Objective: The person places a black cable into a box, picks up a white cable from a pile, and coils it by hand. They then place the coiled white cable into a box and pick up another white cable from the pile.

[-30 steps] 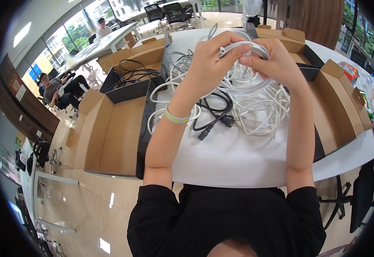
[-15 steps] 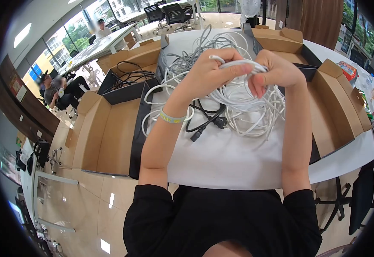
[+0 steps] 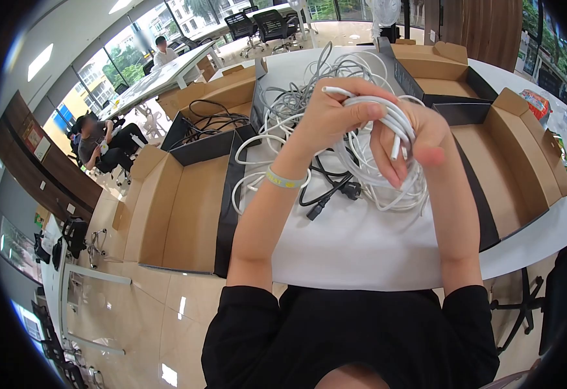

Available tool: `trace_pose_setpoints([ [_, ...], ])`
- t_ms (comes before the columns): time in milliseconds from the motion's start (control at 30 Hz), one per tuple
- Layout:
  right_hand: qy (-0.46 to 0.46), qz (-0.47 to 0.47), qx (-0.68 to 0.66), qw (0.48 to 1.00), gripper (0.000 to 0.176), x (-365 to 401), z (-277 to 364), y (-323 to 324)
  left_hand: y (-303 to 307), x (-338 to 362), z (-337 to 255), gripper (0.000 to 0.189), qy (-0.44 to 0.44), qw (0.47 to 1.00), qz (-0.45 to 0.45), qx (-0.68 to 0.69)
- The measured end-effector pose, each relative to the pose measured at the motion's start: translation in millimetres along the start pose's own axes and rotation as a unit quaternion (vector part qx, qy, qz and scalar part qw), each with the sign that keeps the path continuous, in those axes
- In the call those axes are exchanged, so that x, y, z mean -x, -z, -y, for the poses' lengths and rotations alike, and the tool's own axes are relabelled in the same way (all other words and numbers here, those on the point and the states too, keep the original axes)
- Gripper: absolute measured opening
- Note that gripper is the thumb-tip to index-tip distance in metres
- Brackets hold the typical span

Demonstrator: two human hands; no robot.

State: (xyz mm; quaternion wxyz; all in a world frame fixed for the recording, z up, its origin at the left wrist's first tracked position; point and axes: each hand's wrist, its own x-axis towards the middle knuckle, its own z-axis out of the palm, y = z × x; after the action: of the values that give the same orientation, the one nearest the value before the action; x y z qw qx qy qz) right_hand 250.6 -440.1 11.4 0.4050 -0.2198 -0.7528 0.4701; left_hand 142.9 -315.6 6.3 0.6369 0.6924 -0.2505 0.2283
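Note:
Above the table, my left hand (image 3: 345, 115) pinches a coiled white cable (image 3: 397, 123), one cut end poking out over the fingers. On the coil's other side, my right hand (image 3: 420, 139) has its thumb apart and its fingers spread behind the loops, with another cable end hanging between. Under both hands lies a tangle of white and grey cables (image 3: 283, 97). A black power cord (image 3: 325, 194) with a plug rests on the table just left of the tangle's near part.
An open empty box (image 3: 186, 214) stands at the left, with a box of black cables (image 3: 212, 120) behind it. At the right is another open box (image 3: 497, 168); one more (image 3: 436, 71) sits behind. Snack packets (image 3: 535, 107) lie far right. Two people sit in the background.
My right hand has opened and turned, its thumb now away from the cable. The coil shows more of its loops and a second end. The whole view has shifted slightly.

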Motion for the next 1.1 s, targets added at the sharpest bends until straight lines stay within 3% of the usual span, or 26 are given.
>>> trace_pose_setpoints([
  [100, 0.056, -0.001, -0.086, 0.995, 0.057, -9, -7, -1, -4, -3, 24, 0.022, -0.050, 0.995, -0.063, 0.059],
  [133, 0.093, 0.007, -0.098, 0.991, 0.062, -9, -15, 4, -2, -2, 28, 0.038, -0.058, 0.997, -0.060, 0.009],
  [167, 0.089, 0.009, -0.106, 0.990, 0.062, -8, -25, 4, -4, -3, 31, 0.038, -0.056, 0.996, -0.068, 0.011],
  [233, 0.136, -0.042, -0.142, 0.980, 0.069, -10, -41, 5, -12, -10, 42, 0.026, -0.164, 0.977, -0.118, 0.074],
  [300, 0.158, -0.024, -0.156, 0.975, 0.072, -16, -41, 2, -7, -12, 42, 0.028, -0.152, 0.977, -0.133, 0.063],
  [400, 0.100, -0.189, -0.038, 0.976, 0.076, -12, -18, -3, 9, -12, 29, 0.034, 0.018, 0.995, -0.096, 0.032],
  [500, -0.008, -0.240, 0.120, 0.963, 0.091, 2, 1, 10, 13, -19, 3, 0.030, 0.060, 0.990, -0.106, -0.077],
  [533, -0.010, -0.313, 0.125, 0.942, 0.097, 6, 1, 10, 10, -24, 0, 0.029, 0.011, 0.988, -0.133, -0.084],
  [667, 0.032, -0.370, 0.080, 0.925, 0.099, 23, 9, 30, 3, -42, -23, 0.029, 0.027, 0.991, -0.106, -0.076],
  [733, 0.061, -0.463, 0.054, 0.883, 0.094, 25, 14, 27, 10, -47, -40, 0.029, 0.037, 0.989, -0.124, -0.077],
  [767, 0.063, -0.459, 0.059, 0.884, 0.094, 28, 16, 31, 15, -47, -48, 0.030, 0.050, 0.986, -0.139, -0.075],
  [833, 0.045, -0.559, 0.099, 0.822, 0.087, 39, 20, 41, 35, -31, -74, 0.029, 0.055, 0.972, -0.154, -0.166],
  [867, 0.054, -0.577, 0.091, 0.810, 0.071, 42, 26, 39, 55, -20, -80, 0.029, 0.089, 0.966, -0.178, -0.168],
  [967, 0.077, -0.621, 0.077, 0.776, 0.056, 60, 39, 47, 89, 26, -113, 0.033, 0.098, 0.945, -0.206, -0.235],
  [1033, 0.105, -0.637, 0.057, 0.761, 0.042, 71, 47, 47, 99, 55, -127, 0.029, 0.135, 0.898, -0.328, -0.259],
  [1100, 0.129, -0.640, 0.061, 0.755, 0.038, 80, 51, 47, 150, 98, -133, 0.029, 0.189, 0.874, -0.281, -0.349],
])
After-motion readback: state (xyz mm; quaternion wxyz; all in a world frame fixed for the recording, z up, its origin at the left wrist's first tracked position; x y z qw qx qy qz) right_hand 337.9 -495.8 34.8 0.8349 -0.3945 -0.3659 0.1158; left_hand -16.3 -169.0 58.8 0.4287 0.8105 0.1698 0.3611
